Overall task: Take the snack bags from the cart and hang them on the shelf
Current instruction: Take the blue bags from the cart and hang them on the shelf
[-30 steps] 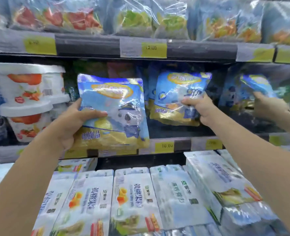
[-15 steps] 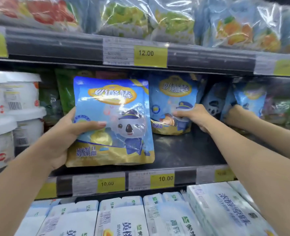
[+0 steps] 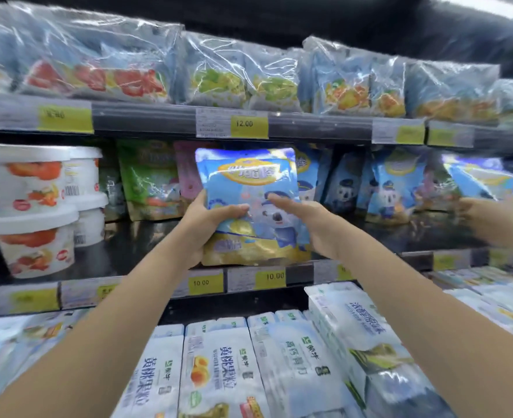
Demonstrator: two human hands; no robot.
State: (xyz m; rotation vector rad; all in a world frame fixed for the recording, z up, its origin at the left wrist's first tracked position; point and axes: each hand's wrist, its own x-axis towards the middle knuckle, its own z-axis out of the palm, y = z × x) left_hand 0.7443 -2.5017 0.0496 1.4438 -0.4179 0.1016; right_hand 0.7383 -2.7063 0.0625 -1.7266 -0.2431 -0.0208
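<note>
I hold one blue snack bag (image 3: 243,176) with a koala picture and a yellow bottom upright in front of the middle shelf (image 3: 122,254). My left hand (image 3: 210,221) grips its lower left edge, thumb across the front. My right hand (image 3: 309,227) grips the lower right edge, thumb lying on the koala. Behind and to the right, several matching blue bags (image 3: 394,182) hang in a row under the upper price rail (image 3: 309,125). The bag's top hides the hook behind it.
Green (image 3: 146,176) and pink bags hang left of the held bag, beside stacked white tubs (image 3: 29,191). Another person's hand (image 3: 490,218) handles a blue bag (image 3: 475,179) at far right. Wrapped packs (image 3: 219,76) fill the top shelf; carton packs (image 3: 219,363) lie below.
My right hand let go of a hanging bag and came onto the held bag's right edge. The bag moved right and closer to the row of hanging bags.
</note>
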